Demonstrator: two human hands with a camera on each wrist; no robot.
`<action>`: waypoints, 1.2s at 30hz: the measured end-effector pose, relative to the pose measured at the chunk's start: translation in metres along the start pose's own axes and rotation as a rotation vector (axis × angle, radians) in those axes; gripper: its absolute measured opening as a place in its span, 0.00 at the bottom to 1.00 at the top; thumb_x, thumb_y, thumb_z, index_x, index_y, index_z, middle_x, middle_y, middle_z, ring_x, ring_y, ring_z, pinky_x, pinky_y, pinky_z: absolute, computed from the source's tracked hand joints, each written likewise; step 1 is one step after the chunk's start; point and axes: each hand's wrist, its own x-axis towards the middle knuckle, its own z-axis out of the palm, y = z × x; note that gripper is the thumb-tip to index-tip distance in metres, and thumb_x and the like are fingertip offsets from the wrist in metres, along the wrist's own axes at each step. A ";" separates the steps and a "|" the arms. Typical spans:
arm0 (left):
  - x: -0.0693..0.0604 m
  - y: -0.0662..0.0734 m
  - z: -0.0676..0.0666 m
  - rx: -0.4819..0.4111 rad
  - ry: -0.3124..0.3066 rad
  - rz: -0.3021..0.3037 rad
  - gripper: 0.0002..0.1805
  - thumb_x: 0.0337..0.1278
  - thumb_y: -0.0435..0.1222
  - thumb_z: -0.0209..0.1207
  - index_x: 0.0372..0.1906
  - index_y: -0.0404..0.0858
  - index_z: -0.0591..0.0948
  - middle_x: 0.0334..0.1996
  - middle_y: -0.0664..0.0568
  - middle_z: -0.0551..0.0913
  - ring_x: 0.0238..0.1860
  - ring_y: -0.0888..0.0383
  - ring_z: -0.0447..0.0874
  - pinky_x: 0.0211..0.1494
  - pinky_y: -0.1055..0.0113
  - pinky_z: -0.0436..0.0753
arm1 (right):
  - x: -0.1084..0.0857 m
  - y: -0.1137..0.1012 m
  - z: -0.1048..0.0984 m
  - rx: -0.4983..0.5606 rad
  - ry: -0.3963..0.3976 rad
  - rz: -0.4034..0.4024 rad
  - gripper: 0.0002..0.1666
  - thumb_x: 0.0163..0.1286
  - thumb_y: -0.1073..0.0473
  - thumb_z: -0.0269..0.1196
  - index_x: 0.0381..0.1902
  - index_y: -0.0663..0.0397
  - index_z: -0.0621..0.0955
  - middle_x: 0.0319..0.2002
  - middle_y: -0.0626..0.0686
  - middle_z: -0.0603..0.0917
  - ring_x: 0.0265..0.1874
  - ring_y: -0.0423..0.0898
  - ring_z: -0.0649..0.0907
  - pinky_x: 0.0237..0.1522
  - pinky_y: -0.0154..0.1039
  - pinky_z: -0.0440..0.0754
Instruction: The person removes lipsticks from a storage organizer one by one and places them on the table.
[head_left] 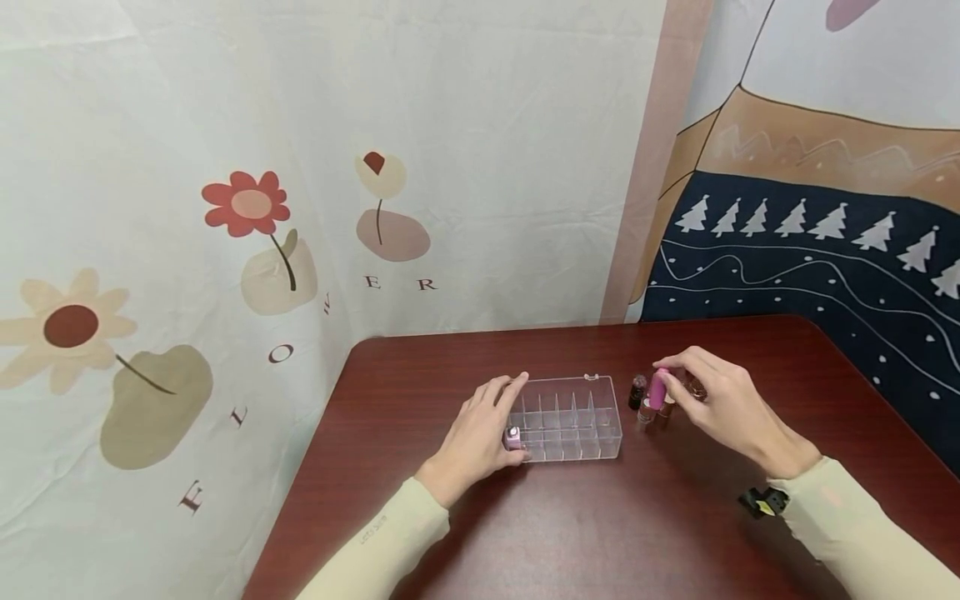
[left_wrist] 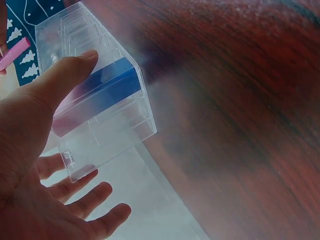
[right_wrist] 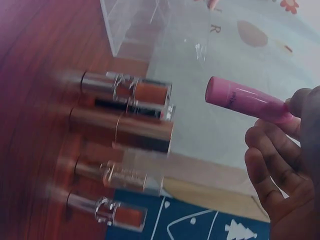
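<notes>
My left hand [head_left: 474, 432] holds the left end of a clear plastic organizer box [head_left: 570, 457], thumb at the front and fingers at the back. Inside the box's front left compartment stands a pink-and-blue tube [left_wrist: 107, 90], its top [head_left: 513, 434] pale in the head view. My right hand [head_left: 716, 406] pinches a pink lip balm tube [right_wrist: 245, 99] by one end, raised above the table to the right of the box. Below it several lipstick and lip gloss tubes stand upright, among them a bronze one [right_wrist: 120, 130] and a clear-capped orange one [right_wrist: 145, 93].
The dark red wooden table [head_left: 570, 533] bears everything. A dark tube [head_left: 637, 392] stands between the box and the right hand. Behind the table hang a flower-printed cloth [head_left: 495, 167] and a navy cloth with white trees [head_left: 795, 267]. A black band [head_left: 763, 502] shows by the right wrist.
</notes>
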 end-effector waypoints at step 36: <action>0.001 -0.001 0.002 -0.017 0.007 0.002 0.73 0.44 0.54 0.94 0.94 0.46 0.64 0.82 0.40 0.76 0.81 0.35 0.79 0.75 0.37 0.89 | -0.036 0.043 -0.012 -0.083 -0.058 0.186 0.18 0.64 0.70 0.84 0.50 0.53 0.93 0.41 0.49 0.94 0.33 0.30 0.82 0.39 0.19 0.81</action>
